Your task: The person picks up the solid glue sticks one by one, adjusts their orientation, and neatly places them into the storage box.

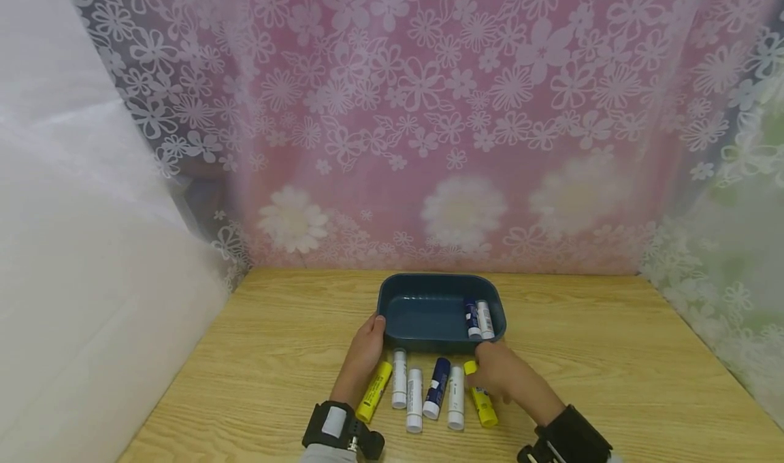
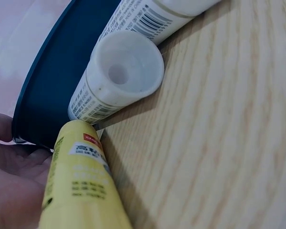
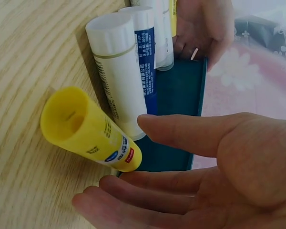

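My left hand (image 1: 365,344) grips the near left corner of a dark teal plastic bin (image 1: 422,346), thumb at its rim. Over the yellow glue stick (image 1: 484,406) at the right end of a loose row, my right hand (image 1: 499,370) hovers. In the right wrist view, its thumb and fingers (image 3: 152,195) are spread apart around that stick's far end, without a grip. Between the hands lie white glue sticks (image 1: 414,400) and a dark blue one (image 1: 437,388). Another yellow glue stick (image 2: 83,176) lies beside my left hand.
Inside the bin, a blue glue stick (image 1: 472,318) and a white glue stick (image 1: 485,320) lean side by side at the right end. The wooden table (image 1: 588,354) ends at a pink flowered curtain (image 1: 453,122); white sheeting (image 1: 92,245) hangs at the left.
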Demonstrator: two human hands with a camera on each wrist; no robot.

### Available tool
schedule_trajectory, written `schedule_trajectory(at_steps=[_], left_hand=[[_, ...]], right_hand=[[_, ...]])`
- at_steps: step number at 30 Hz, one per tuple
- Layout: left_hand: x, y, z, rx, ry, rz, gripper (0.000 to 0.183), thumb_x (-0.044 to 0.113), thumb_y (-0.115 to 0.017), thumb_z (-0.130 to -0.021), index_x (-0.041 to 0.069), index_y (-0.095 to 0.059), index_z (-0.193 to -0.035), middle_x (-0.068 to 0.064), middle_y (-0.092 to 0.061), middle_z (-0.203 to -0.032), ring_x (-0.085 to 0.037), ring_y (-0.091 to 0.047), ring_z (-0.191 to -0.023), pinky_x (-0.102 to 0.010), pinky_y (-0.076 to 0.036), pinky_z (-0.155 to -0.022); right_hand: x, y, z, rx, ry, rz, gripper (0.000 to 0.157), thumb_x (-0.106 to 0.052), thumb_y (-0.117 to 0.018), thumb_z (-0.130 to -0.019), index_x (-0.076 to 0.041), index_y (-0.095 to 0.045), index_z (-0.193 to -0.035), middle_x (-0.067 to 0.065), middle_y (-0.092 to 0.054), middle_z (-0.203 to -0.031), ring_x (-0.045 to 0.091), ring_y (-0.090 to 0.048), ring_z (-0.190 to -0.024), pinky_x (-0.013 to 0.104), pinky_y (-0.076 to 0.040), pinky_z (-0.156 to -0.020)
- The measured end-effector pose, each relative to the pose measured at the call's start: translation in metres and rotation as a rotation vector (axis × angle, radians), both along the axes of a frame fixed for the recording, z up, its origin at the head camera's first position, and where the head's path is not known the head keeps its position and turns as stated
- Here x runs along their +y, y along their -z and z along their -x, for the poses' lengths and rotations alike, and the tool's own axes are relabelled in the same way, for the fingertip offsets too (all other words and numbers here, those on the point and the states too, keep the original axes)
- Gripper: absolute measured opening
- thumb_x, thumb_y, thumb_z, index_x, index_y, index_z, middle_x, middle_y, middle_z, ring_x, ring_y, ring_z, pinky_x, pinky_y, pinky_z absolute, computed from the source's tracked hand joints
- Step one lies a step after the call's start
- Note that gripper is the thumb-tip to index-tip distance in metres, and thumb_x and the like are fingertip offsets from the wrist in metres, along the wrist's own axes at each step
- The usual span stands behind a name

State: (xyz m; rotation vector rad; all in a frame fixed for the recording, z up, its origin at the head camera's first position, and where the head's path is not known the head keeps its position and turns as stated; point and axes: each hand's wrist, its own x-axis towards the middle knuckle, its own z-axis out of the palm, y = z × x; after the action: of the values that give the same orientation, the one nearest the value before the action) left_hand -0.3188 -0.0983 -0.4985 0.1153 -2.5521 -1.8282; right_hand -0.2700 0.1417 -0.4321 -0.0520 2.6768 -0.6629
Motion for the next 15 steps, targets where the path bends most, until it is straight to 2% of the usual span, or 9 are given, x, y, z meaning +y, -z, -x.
schedule_trajectory(at_steps=[7, 15], left_hand=[[-0.001, 0.0, -0.001, 0.002, 0.002, 0.018, 0.055, 0.034, -0.035, -0.111, 0.003, -0.039, -0.155, -0.018, -0.041, -0.159, -0.04, -0.031, -0.151, -0.059, -0.024, -0.123], [-0.001, 0.0, -0.001, 0.008, 0.008, 0.013, 0.055, 0.034, -0.035, -0.111, 0.002, -0.039, -0.155, -0.019, -0.04, -0.159, -0.04, -0.031, -0.151, -0.058, -0.024, -0.123]], right_hand=[[0.001, 0.005, -0.002, 0.046, 0.001, -0.012, 0.032, -0.012, -0.081, -0.082, 0.005, -0.063, -0.102, 0.015, -0.057, -0.086, 0.024, -0.063, -0.059, 0.033, -0.057, -0.045], [0.001, 0.012, -0.002, 0.106, -0.025, -0.059, 0.028, -0.01, -0.081, -0.078, 0.005, -0.064, -0.095, 0.01, -0.057, -0.081, 0.021, -0.057, -0.073, 0.033, -0.054, -0.062]])
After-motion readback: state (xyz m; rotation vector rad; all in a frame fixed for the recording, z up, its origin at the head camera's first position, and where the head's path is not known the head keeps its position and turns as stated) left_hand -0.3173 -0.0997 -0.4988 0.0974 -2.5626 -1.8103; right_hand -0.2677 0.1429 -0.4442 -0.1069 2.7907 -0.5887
